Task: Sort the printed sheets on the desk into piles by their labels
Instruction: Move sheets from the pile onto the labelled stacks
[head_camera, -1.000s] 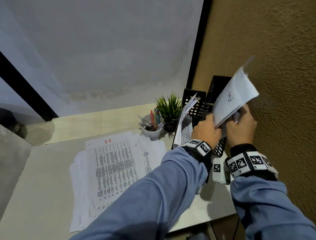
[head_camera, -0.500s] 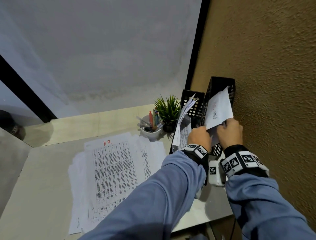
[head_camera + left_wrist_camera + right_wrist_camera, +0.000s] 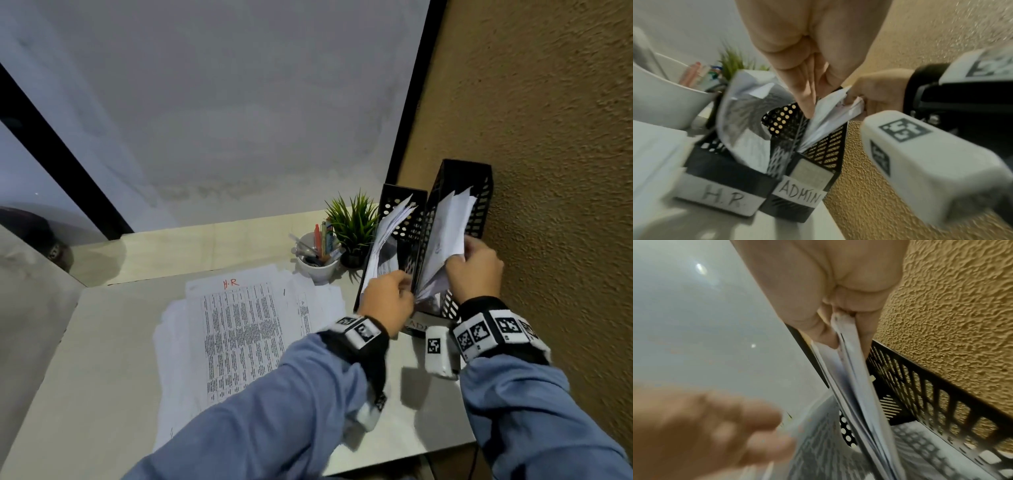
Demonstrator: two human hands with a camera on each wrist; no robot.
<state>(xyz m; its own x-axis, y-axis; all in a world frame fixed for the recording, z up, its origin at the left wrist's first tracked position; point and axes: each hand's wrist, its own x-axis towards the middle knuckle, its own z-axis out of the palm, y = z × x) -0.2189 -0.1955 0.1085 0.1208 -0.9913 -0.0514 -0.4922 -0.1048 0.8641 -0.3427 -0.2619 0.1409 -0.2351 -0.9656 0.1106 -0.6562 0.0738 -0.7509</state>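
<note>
Two black perforated file holders stand against the brown wall, labelled H.R. (image 3: 721, 196) and ADMIN (image 3: 799, 193). My right hand (image 3: 462, 253) pinches a sheaf of printed sheets (image 3: 445, 233) that stands inside the ADMIN holder (image 3: 479, 192); the right wrist view shows thumb and fingers clamped on the sheaf's edge (image 3: 855, 369). My left hand (image 3: 404, 291) is at the divider between the holders, its straight fingers (image 3: 807, 91) touching the sheaf's near side. Other sheets (image 3: 387, 236) lean in the H.R. holder (image 3: 394, 202). A loose pile of printed sheets (image 3: 239, 325), the top one marked H.R in red, lies on the desk.
A white cup of pens (image 3: 317, 270) and a small green plant (image 3: 354, 222) stand just left of the holders. The textured brown wall (image 3: 548, 171) runs close along the right. The desk's front edge (image 3: 394, 462) is below my arms.
The sheaf, held up in the air a second ago, has come down into the ADMIN holder. Both hands dropped with it, and the left hand shifted to the sheaf's lower near edge.
</note>
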